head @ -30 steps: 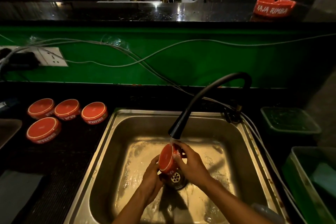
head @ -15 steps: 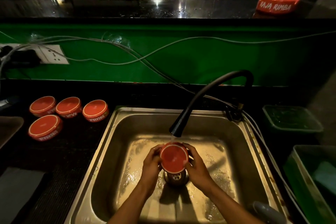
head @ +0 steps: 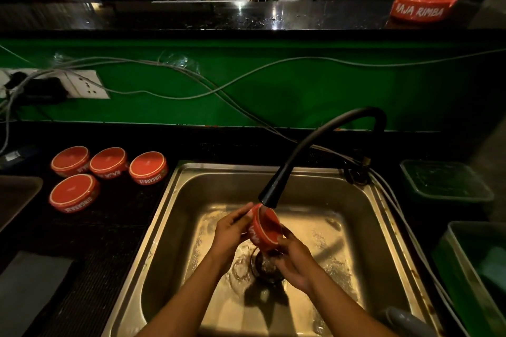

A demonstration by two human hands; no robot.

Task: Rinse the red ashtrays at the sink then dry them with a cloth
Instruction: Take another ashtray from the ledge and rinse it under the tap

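While both hands' fingers [head: 246, 209] grasp the ashtray [head: 265, 228], faucet [head: 269, 195] hiding its rim, drain [head: 267, 265] half hidden

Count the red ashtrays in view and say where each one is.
6. Four sit upside down on the counter left of the sink: three in a row, one in front. One is held under the tap. One sits on the upper ledge. None seem hidden.

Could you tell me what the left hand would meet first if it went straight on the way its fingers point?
Probably the faucet spout: the left hand points up-right along the ashtray it holds, though depth is unclear.
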